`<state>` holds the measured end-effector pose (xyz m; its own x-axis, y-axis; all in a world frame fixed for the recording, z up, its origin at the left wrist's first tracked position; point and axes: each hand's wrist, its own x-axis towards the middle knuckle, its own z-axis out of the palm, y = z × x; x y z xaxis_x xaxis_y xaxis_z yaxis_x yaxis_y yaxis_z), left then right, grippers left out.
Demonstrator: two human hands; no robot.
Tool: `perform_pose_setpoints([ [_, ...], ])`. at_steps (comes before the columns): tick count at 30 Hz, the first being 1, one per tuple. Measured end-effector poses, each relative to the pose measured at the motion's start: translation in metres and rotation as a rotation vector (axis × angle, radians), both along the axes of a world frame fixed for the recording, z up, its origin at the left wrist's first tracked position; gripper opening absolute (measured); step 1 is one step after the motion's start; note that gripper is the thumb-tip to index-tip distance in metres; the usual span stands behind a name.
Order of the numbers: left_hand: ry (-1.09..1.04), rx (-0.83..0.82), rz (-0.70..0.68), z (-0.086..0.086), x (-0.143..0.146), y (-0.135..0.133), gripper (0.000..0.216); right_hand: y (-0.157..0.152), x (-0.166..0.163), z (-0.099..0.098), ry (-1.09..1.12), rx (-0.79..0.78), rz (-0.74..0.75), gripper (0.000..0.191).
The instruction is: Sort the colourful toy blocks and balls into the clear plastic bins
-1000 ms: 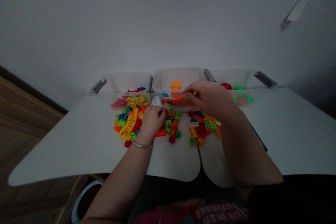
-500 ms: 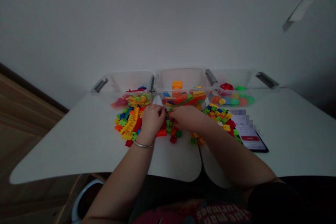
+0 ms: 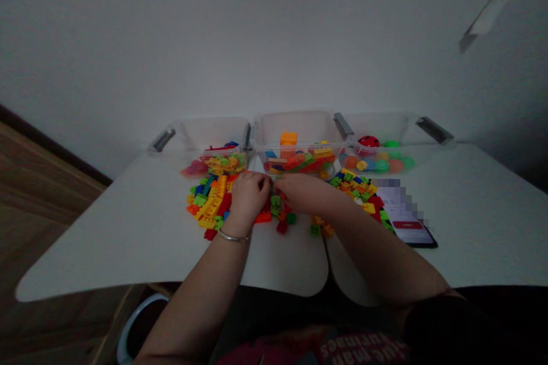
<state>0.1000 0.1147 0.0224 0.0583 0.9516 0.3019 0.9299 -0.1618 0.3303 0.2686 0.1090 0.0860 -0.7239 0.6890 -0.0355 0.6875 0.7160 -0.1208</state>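
Both hands work close together over loose building blocks on the white table (image 3: pixel 282 262). My left hand (image 3: pixel 250 194), a silver bangle at its wrist, is curled with the thumb and fingers drawn together; what lies between them is too dark to make out. Yellow blocks (image 3: pixel 209 205) and others in several colours lie at its left, and an orange-red block (image 3: pixel 262 217) shows beside it. My right hand (image 3: pixel 302 191) has its fingers bent down behind a green block (image 3: pixel 276 205); its fingertips are mostly hidden. A red block (image 3: pixel 281 227) lies just in front.
Three clear bins stand along the wall: the left bin (image 3: pixel 214 128) with small toys, the middle bin (image 3: pixel 295 122) with large blocks, the right bin (image 3: pixel 381 125) with balls. More blocks (image 3: pixel 353 185) lie at the right, beside a phone-like device (image 3: pixel 413 234). A seam splits the table.
My right hand has shifted slightly left, closer to my left hand, and its fingers are more tucked in. My left hand stays in place.
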Motion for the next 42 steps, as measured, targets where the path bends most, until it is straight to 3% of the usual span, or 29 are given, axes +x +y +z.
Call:
perform_pose_setpoints([
  [7, 0.008, 0.009, 0.001, 0.001, 0.001, -0.001, 0.028, 0.015, 0.028, 0.018, 0.366, 0.097, 0.072, 0.021],
  [15, -0.011, 0.017, -0.002, -0.002, 0.0, 0.001, 0.029, 0.043, 0.065, 0.021, 0.728, 0.488, -0.222, 0.027],
  [19, -0.034, 0.026, -0.005, -0.004, -0.001, 0.001, 0.028, 0.052, 0.066, 0.015, 0.667, 0.515, -0.297, 0.032],
  [24, -0.036, 0.017, 0.0, -0.003, 0.0, 0.001, 0.028, 0.044, 0.056, 0.015, 0.394, 0.38, -0.24, 0.032],
  [30, -0.023, 0.032, -0.013, -0.004, -0.001, 0.002, 0.029, 0.034, 0.047, 0.02, 0.129, 0.396, -0.342, 0.041],
  [37, -0.027, 0.044, -0.016, -0.006, -0.002, 0.002, 0.028, 0.036, 0.048, 0.016, 0.134, 0.415, -0.317, 0.039],
  [42, -0.014, 0.046, -0.012, -0.005, -0.001, 0.002, 0.029, 0.036, 0.048, 0.014, 0.335, 0.482, -0.229, 0.034],
])
